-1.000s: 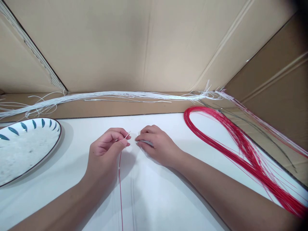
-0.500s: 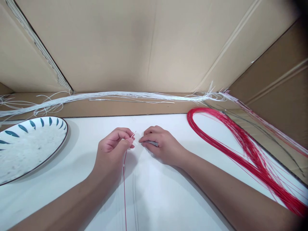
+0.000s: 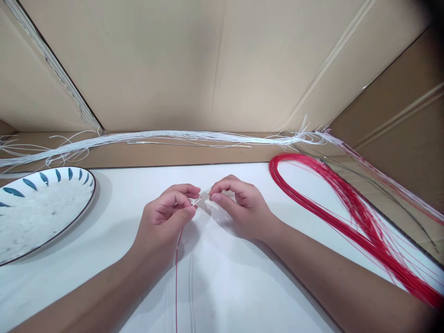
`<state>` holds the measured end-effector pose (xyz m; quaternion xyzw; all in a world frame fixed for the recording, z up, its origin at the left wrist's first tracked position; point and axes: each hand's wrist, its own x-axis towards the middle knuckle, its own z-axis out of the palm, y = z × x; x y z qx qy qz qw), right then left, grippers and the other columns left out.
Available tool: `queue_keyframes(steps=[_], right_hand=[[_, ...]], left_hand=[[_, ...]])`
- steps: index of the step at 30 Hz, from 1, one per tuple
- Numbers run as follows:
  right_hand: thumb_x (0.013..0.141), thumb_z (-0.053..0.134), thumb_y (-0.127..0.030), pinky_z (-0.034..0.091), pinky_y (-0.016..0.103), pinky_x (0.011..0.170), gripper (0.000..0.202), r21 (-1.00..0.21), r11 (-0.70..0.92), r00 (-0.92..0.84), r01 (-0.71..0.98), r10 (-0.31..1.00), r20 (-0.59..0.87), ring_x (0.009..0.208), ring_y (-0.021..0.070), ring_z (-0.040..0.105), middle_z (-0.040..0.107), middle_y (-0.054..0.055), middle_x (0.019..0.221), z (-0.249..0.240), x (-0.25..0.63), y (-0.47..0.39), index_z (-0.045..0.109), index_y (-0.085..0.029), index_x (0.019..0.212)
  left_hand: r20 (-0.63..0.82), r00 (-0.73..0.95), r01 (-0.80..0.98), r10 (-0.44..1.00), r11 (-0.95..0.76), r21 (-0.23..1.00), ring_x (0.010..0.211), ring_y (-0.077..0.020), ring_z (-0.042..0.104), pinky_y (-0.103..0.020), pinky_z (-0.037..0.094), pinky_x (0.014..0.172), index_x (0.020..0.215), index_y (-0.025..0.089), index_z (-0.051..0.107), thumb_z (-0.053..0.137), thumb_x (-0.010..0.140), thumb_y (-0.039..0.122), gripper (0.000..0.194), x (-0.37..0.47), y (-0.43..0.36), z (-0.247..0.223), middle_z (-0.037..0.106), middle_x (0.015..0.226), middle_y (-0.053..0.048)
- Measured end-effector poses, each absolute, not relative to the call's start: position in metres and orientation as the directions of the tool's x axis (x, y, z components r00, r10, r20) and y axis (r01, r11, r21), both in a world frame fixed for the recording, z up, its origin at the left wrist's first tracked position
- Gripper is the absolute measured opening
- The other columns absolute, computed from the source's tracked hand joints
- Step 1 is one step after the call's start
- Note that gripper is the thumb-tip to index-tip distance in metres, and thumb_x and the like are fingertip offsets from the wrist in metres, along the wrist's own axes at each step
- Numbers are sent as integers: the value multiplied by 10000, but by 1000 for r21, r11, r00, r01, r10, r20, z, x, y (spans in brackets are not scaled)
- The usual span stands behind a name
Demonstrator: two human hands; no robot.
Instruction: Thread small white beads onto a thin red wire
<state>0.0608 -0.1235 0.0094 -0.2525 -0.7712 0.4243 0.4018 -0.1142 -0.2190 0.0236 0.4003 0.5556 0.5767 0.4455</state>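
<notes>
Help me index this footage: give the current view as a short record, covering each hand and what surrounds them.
left hand: pinching a thin red strand, which hangs below it
right hand: beside the left, thumb and index close together; any held item is unclear
far left: plate with blue-green leaf marks and dark rim
right: looped bundle of red strands
back: long bundle of white strands
surface: white tabletop

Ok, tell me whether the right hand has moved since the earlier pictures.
Yes. The right hand has shifted rightward, its fingers now nearer the looped end of the red strand bundle lying on the table.
</notes>
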Motion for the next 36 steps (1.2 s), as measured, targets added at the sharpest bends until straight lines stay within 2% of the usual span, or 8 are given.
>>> queue_keyframes(steps=[2,5,8,11,17,29,36], right_hand=[[946,704,-250,506,298,756,65,-956,268,-547,-116,786,287,815,143,652,732,18,864,10,60,-126,729,-211,900],[898,785,-261,521,249,707,59,-947,-67,-611,-316,778,149,742,108,658,751,9,822,9,56,-129,760,-208,899],[841,854,-259,537,216,723,92,-886,-268,-677,-379,733,68,728,84,675,775,7,804,7,54,-132,793,-204,884],[804,889,-252,562,206,757,103,-839,-381,-729,-389,684,26,732,74,700,784,1,790,9,53,-133,815,-206,860],[776,910,-247,575,189,753,114,-806,-447,-749,-388,663,-6,740,71,718,803,10,822,12,52,-134,835,-209,853],[778,902,-183,580,158,719,87,-792,-450,-739,-413,673,3,695,49,705,800,-3,785,12,51,-136,831,-202,825],[755,917,-208,584,183,723,98,-814,-420,-724,-400,690,0,700,62,695,794,0,788,12,51,-136,836,-210,810]], left_hand=[[-29,-257,-91,966,5,996,1220,-270,589,-377,486,946,612,221,668,694,841,236,231,-114,-221,26,687,1218,-41],[-21,-210,-130,978,-7,991,1282,-295,578,-412,470,1009,601,221,660,709,829,218,234,-114,-223,26,688,1300,-39],[2,-165,-140,986,-26,990,1276,-285,587,-410,460,1034,602,228,660,718,819,202,226,-115,-225,25,688,1326,-20],[15,-129,-144,991,-34,989,1234,-271,612,-396,480,1005,623,232,670,709,830,198,213,-114,-225,25,695,1312,-17],[13,-116,-142,993,-29,989,1167,-260,639,-402,481,990,638,231,673,700,831,189,200,-112,-223,25,709,1279,-18],[2,-109,-110,994,-14,994,1186,-258,636,-406,474,993,639,240,674,695,843,205,208,-113,-224,25,720,1264,-7],[18,-111,-109,994,-31,994,1185,-254,643,-397,482,992,637,236,666,689,845,190,213,-114,-224,24,725,1248,-8]])
